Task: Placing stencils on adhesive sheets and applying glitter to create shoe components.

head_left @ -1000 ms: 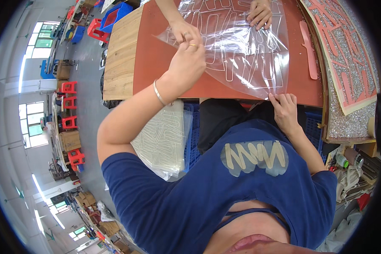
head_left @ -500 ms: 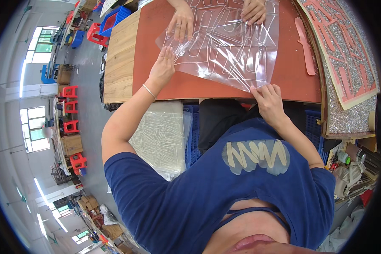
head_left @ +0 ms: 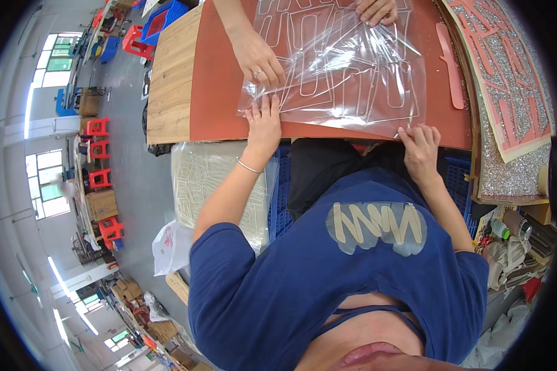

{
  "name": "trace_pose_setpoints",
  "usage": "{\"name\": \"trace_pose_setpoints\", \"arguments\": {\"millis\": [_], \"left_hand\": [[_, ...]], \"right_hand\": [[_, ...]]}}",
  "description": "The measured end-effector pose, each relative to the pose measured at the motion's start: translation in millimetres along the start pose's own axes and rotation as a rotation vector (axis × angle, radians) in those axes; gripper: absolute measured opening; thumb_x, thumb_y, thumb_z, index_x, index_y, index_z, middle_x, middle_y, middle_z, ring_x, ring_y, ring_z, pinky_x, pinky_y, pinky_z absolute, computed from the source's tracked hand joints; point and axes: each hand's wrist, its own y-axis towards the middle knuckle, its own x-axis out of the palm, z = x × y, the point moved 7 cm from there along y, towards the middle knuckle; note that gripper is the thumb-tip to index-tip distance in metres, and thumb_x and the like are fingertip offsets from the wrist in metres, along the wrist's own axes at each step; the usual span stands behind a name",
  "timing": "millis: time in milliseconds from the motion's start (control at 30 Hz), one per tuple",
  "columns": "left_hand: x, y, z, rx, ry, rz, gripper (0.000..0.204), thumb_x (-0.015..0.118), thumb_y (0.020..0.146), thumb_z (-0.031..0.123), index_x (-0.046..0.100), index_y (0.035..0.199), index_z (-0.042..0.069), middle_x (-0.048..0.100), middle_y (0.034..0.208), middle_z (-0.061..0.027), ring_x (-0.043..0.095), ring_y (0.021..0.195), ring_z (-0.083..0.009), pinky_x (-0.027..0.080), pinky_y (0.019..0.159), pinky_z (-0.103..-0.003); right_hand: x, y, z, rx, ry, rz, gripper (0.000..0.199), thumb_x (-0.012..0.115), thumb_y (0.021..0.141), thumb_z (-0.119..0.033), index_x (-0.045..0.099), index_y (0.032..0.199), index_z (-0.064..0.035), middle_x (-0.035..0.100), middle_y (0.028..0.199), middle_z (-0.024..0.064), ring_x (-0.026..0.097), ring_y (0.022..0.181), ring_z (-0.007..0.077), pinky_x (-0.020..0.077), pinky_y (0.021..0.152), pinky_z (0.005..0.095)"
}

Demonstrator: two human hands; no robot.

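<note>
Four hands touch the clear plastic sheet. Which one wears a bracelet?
The person's own left hand, at the near left corner of the sheet. A thin bracelet circles its wrist; the other three wrists in view are bare.

Grey floor point(head_left: 127, 111) with red stools point(head_left: 98, 151) (bright windows point(head_left: 46, 191) beyond).

The film point(head_left: 346, 68) lies on the mat point(head_left: 216, 93), between the left hand point(head_left: 263, 123) and right hand point(head_left: 419, 148); the co-worker's hands point(head_left: 257, 55) rest behind them.
</note>
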Motion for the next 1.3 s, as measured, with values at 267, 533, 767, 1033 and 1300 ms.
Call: {"name": "trace_pose_setpoints", "arguments": {"millis": [267,533,767,1033,1300], "left_hand": [[-17,-31,26,-0.185,-0.371,0.126,0.096,0.051,0.080,0.066,0.028,0.138,-0.008,0.030,0.142,-0.0281,0.027,0.129,-0.0509,0.017,0.107,-0.060],[-10,-43,35,-0.240,-0.357,0.229,0.099,0.074,0.067,0.051,0.033,0.136,-0.005,0.034,0.143,-0.0219,0.028,0.131,-0.0438,0.022,0.107,-0.054],[-8,-44,34,-0.266,-0.351,0.299,0.098,0.079,0.062,0.044,0.035,0.136,-0.002,0.036,0.142,-0.0188,0.030,0.131,-0.0413,0.023,0.108,-0.053],[-8,-40,35,-0.281,-0.384,0.265,0.093,0.079,0.064,0.040,0.036,0.135,-0.001,0.035,0.143,-0.0196,0.030,0.130,-0.0430,0.024,0.106,-0.053],[-10,-40,34,-0.286,-0.385,0.292,0.092,0.078,0.065,0.042,0.036,0.135,-0.001,0.034,0.144,-0.0200,0.031,0.130,-0.0430,0.024,0.107,-0.053]], "right_hand": [[-11,-10,11,-0.075,-0.020,0.009,0.026,0.060,0.072,-0.006,0.066,0.098,-0.0037,0.058,0.087,0.0049,0.056,0.091,0.0214,0.0368,0.093,0.0405],[2,-48,13,-0.009,-0.076,-0.147,0.057,0.056,0.069,0.001,0.054,0.126,-0.0068,0.052,0.117,0.0080,0.048,0.114,0.0226,0.0289,0.104,0.0419],[27,-70,23,-0.036,-0.153,-0.032,0.060,0.056,0.071,0.000,0.051,0.130,-0.0098,0.047,0.128,0.0048,0.042,0.123,0.0208,0.0235,0.109,0.0415],[31,-75,28,-0.052,-0.171,0.043,0.055,0.057,0.074,-0.001,0.053,0.127,-0.0109,0.047,0.126,0.0041,0.042,0.122,0.0200,0.0249,0.108,0.0405],[30,-70,27,-0.030,-0.163,0.060,0.052,0.056,0.073,-0.002,0.055,0.125,-0.0106,0.050,0.124,0.0047,0.044,0.120,0.0212,0.0258,0.107,0.0410]]}}
